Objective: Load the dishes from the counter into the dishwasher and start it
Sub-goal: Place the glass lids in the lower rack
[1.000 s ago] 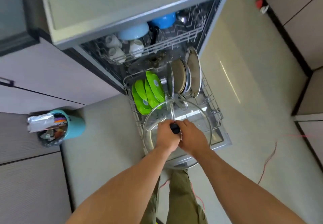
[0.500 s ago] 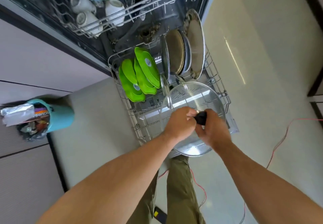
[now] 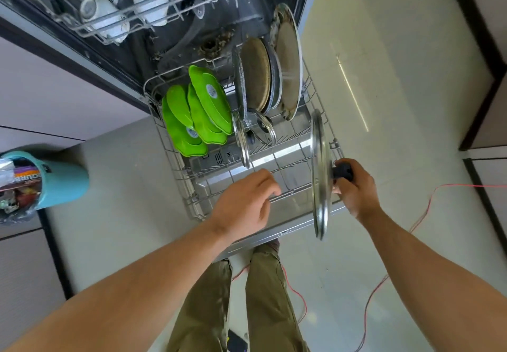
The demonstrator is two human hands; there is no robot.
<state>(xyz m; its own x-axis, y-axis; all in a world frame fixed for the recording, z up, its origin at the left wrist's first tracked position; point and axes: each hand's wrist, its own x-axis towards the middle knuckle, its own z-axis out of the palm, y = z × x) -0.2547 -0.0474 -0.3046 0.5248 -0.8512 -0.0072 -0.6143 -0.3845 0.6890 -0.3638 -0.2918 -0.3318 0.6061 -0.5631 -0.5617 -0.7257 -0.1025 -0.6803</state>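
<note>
Over the lower rack (image 3: 179, 176), my left grip (image 3: 247, 200) just let go, empty now; right grip (image 3: 356, 189) alone clenches the glass lid (image 3: 319, 173) by its knob (image 3: 343, 172), flipped on edge for slotting.

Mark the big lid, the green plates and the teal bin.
big lid (image 3: 320, 170), head view, middle of its edge-on face.
green plates (image 3: 210, 96), head view, top plate's face.
teal bin (image 3: 65, 181), head view, outer wall.

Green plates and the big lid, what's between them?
In the head view, two small round glass lids stand on edge in the grey wire rack between the green plates and the big steel-rimmed glass lid.
</note>
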